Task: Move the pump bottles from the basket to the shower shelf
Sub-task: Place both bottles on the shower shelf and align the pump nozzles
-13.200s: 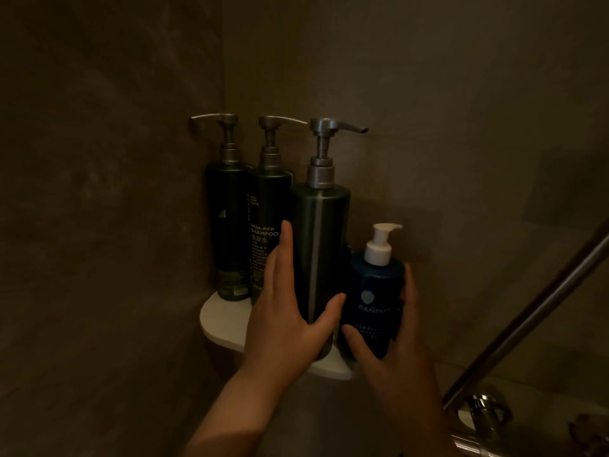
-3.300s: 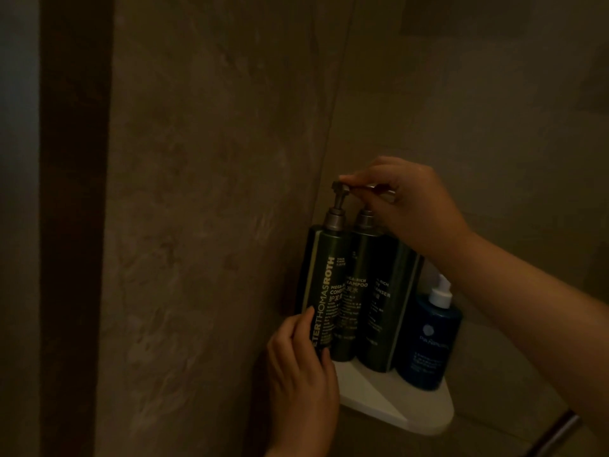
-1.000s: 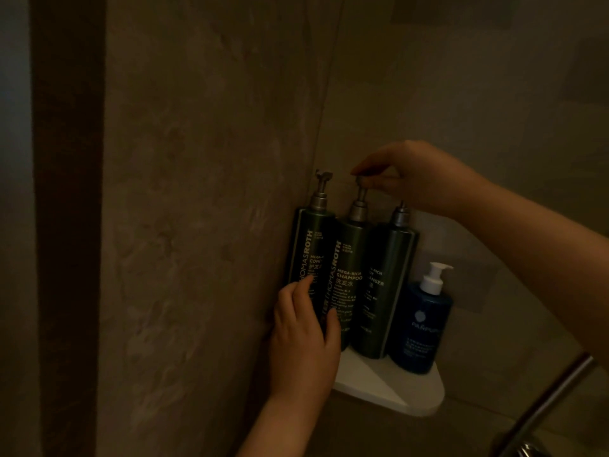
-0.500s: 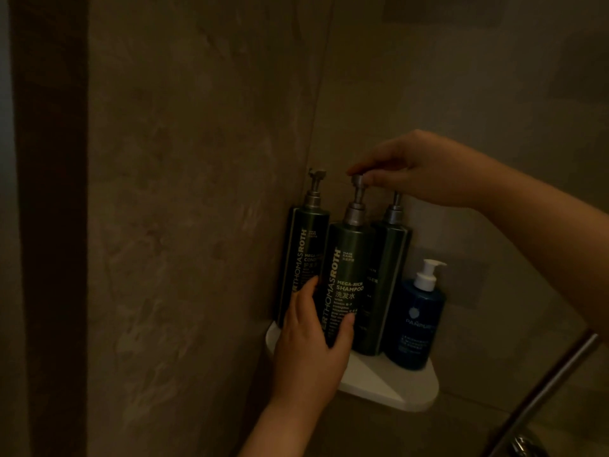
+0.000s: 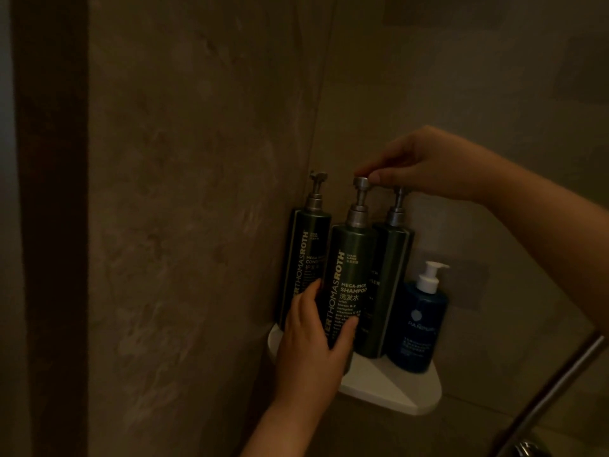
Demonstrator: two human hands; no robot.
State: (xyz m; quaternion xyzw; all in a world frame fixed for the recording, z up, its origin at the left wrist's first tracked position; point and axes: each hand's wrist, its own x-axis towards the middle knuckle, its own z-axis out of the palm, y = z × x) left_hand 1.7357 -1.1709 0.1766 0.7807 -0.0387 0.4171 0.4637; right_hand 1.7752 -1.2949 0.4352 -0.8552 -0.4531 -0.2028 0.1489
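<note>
The left hand [image 5: 309,351] is wrapping its grip around the lower body of the shampoo bottle [image 5: 349,285], while the right hand [image 5: 425,163] is pinching its pump head [image 5: 361,181]. Compared with a second ago, the label is now facing outward. All four pump bottles are standing on the shower shelf [image 5: 392,390]; placement appears complete, with only alignment remaining.

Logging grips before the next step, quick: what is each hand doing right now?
Left hand: closed around the lower body of the shampoo bottle.
Right hand: fingertips pinching that bottle's pump head.
</note>
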